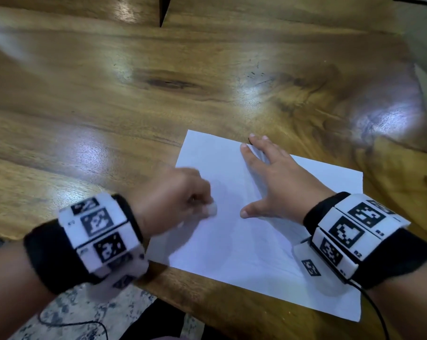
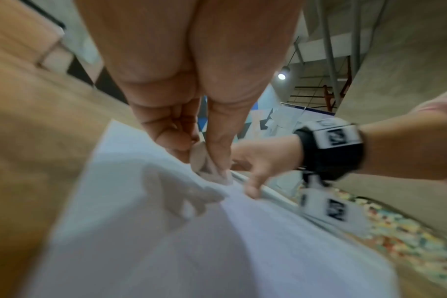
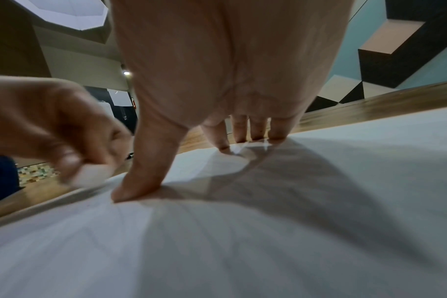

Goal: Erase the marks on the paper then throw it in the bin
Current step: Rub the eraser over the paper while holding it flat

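Wrist bands with black-and-white marker tiles sit closest to the lens, 1 on each forearm, lower left and lower right of the head view. My left hand (image 1: 173,200) is curled, its fingers (image 2: 166,129) and thumb pinching a small white eraser (image 1: 212,209), which touches the paper (image 1: 244,246) near the sheet's left-center. Left hand is motion-blurred in the head view. My right hand (image 1: 273,175) lies flat on the paper, fingers (image 3: 239,129) straight and spread, thumb out to the side and pressing down; it holds nothing. Its fingertips reach the sheet's far edge, at center frame.

The paper is a single white sheet lying flat on the wooden surface (image 1: 134,106), lower center to lower right of the head view, its near corner close to the surface's front edge. Can't tell if any marks are on it; the sheet looks blank apart from hand shadows. Patterned floor (image 1: 85,315) shows at lower left below the surface edge, with a thin black cable over it.
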